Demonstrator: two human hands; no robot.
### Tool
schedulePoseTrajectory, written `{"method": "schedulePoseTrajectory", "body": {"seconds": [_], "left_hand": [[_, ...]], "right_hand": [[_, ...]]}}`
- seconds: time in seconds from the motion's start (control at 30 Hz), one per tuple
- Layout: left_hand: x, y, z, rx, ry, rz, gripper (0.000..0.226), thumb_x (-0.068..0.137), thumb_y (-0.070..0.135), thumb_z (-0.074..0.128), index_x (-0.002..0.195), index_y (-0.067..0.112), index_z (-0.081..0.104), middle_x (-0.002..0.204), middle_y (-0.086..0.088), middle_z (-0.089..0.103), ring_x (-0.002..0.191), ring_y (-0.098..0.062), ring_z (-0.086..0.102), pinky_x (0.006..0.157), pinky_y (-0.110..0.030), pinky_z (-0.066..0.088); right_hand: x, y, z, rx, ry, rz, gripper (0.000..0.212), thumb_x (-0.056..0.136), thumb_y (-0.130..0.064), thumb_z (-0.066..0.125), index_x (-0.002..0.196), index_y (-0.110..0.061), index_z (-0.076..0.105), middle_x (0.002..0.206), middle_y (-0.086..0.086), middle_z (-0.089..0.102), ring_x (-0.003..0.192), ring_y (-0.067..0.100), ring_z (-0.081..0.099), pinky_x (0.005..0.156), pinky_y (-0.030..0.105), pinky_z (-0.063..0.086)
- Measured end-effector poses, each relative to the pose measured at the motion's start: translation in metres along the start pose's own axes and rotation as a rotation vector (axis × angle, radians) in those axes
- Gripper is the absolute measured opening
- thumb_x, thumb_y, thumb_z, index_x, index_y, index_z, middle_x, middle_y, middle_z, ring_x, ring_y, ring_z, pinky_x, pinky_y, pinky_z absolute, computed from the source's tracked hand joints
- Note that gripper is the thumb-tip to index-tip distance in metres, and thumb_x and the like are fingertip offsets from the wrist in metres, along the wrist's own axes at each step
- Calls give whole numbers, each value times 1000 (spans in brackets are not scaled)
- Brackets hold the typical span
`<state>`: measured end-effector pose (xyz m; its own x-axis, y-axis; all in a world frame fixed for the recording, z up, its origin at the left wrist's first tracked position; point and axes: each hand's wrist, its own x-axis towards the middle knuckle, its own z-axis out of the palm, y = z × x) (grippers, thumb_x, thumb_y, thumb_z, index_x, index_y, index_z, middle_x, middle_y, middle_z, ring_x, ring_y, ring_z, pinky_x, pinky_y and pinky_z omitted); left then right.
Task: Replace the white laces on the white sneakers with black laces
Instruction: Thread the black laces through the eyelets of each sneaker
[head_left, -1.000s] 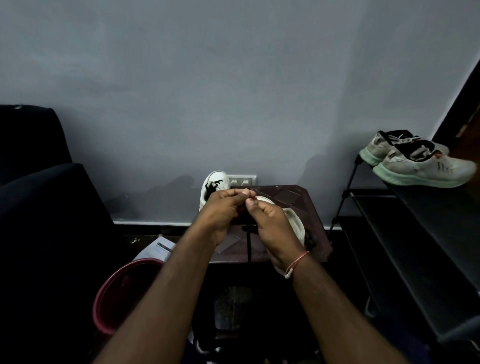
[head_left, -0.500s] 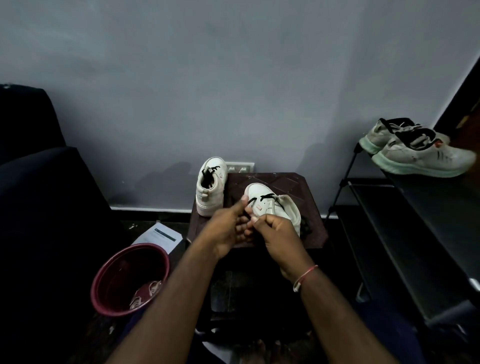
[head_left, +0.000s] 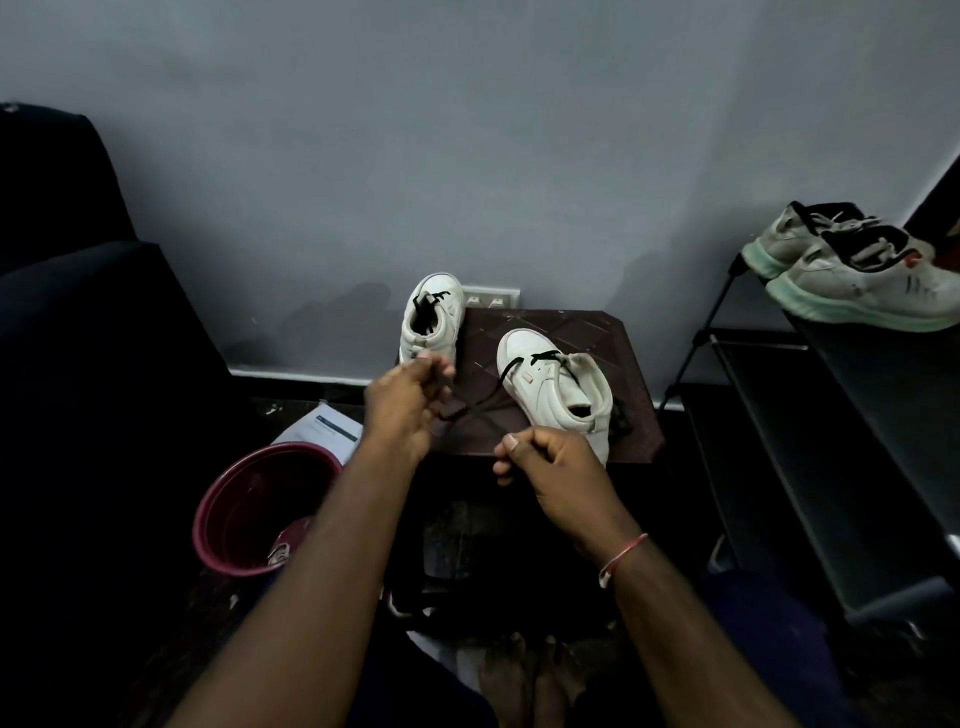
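Two white sneakers stand on a small dark brown stool (head_left: 613, 343). The left sneaker (head_left: 431, 322) at the stool's far left corner has a black lace in it. The right sneaker (head_left: 556, 395) lies nearer me, toe pointing away, with a black lace (head_left: 498, 384) through its front eyelets. The lace's two ends run out toward me and cross over the stool. My left hand (head_left: 405, 410) pinches one end, and my right hand (head_left: 550, 467) pinches the other near the stool's front edge.
A maroon bucket (head_left: 228, 493) sits on the floor at the left, with a white paper (head_left: 332, 426) behind it. A dark chair (head_left: 78, 364) fills the left side. A black shoe rack (head_left: 841, 415) at the right carries a pair of grey-green running shoes (head_left: 857, 275).
My hands were together over the right sneaker; they have drawn apart and toward me, pulling the two black lace ends out. The sneaker is now uncovered.
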<state>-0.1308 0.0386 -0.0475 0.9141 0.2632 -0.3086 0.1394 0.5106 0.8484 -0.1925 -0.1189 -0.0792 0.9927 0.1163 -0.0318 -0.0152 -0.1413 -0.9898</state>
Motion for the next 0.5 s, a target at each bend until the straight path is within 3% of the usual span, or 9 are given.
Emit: {"method": "schedulePoseTrajectory", "body": {"seconds": [0.07, 0.13, 0.23, 0.3, 0.43, 0.5], "left_hand": [[4, 1, -4, 33, -31, -49, 19, 96, 23, 54, 81, 15, 62, 72, 2, 71, 67, -10, 67, 67, -28, 49], [-7, -15, -3, 217, -205, -162, 23, 94, 34, 56, 85, 13, 64, 80, -3, 70, 72, -14, 66, 65, -29, 53], [-37, -37, 2, 364, -395, -217, 23, 94, 28, 57, 87, 9, 68, 70, -2, 69, 60, -11, 59, 54, -21, 52], [-39, -36, 4, 274, -329, -142, 21, 95, 23, 55, 84, 8, 65, 66, -2, 67, 56, -12, 59, 49, -21, 51], [-1, -4, -10, 48, 44, 74, 21, 100, 25, 48, 86, 14, 59, 59, 3, 66, 61, -13, 67, 53, -22, 50], [8, 2, -18, 82, 39, 43, 25, 100, 35, 46, 92, 14, 59, 64, 3, 69, 64, -14, 69, 59, -25, 50]], "right_hand": [[-1, 2, -2, 8, 12, 11, 23, 97, -14, 55, 79, -7, 67, 70, 4, 70, 62, 12, 63, 69, 24, 50], [3, 2, -3, 12, 34, 12, 23, 96, -14, 56, 77, -8, 67, 69, 3, 69, 63, 12, 63, 69, 27, 50], [8, -3, -3, -3, 21, -23, 23, 95, -15, 58, 75, -11, 69, 73, 3, 71, 69, 10, 64, 72, 28, 50], [8, -4, -1, -16, 11, -23, 24, 95, -17, 58, 74, -12, 69, 73, 2, 71, 70, 9, 63, 72, 26, 50], [1, 1, -3, -24, -39, -11, 24, 95, -21, 59, 74, -14, 69, 73, 5, 72, 71, 12, 64, 77, 30, 50], [-1, 1, -5, 6, -39, 3, 24, 95, -20, 59, 74, -11, 69, 73, 6, 72, 71, 13, 64, 77, 30, 51]]}}
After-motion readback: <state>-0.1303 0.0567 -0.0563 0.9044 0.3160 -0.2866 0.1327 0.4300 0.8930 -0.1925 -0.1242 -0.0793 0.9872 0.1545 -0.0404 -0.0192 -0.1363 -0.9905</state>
